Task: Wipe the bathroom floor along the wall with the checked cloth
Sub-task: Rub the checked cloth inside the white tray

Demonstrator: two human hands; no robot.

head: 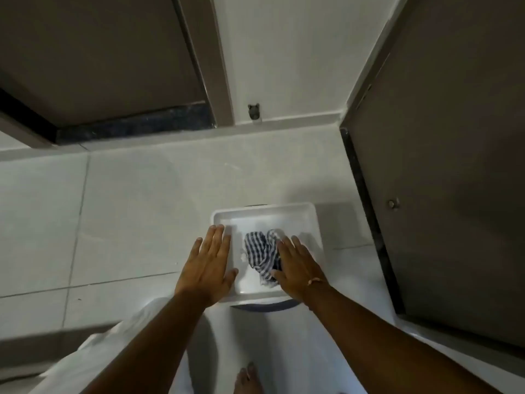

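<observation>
A blue-and-white checked cloth (262,253) lies crumpled inside a white rectangular tray (264,216) that rests on a round dark-rimmed stand on the pale tiled floor (127,211). My right hand (298,267) is flat with fingers spread, lying against the cloth's right side; its thumb touches the cloth's lower edge. My left hand (206,264) is flat and spread over the tray's left rim, holding nothing. The white wall (284,52) with its skirting runs across the far side of the floor.
A brown door (443,166) with a small knob stands at the right above a dark threshold strip. Another brown door panel (93,52) and black sill fill the upper left. A small wall fitting (253,111) sits low on the wall. My bare foot (247,378) is below.
</observation>
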